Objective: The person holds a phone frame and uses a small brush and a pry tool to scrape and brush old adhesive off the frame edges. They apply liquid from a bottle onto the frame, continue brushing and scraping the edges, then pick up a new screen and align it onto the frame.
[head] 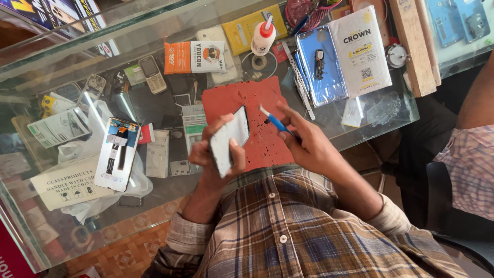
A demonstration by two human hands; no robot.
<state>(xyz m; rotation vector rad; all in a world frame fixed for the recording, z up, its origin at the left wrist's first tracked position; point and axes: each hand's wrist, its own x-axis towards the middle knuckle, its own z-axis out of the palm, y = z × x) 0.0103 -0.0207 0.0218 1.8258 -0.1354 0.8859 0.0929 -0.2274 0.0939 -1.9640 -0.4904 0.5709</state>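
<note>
My left hand [218, 149] holds a phone screen panel [230, 145] tilted up on edge, pale back facing me, over a red work mat [257, 98]. My right hand [303, 136] grips a blue tool with a white tip [271, 119]; the tip points toward the panel's upper right edge, a small gap apart. Both hands hover above the mat on a glass counter [77, 216]. My plaid shirt fills the lower frame.
An opened phone [117, 153] lies on a white plastic bag at left. A glue bottle [263, 36], blue phone back cover [321, 64], white packet [360, 49], orange packet [194, 56], keypad phone [152, 73] and wooden strip [411, 46] crowd the counter. Another person's arm [476, 128] is at right.
</note>
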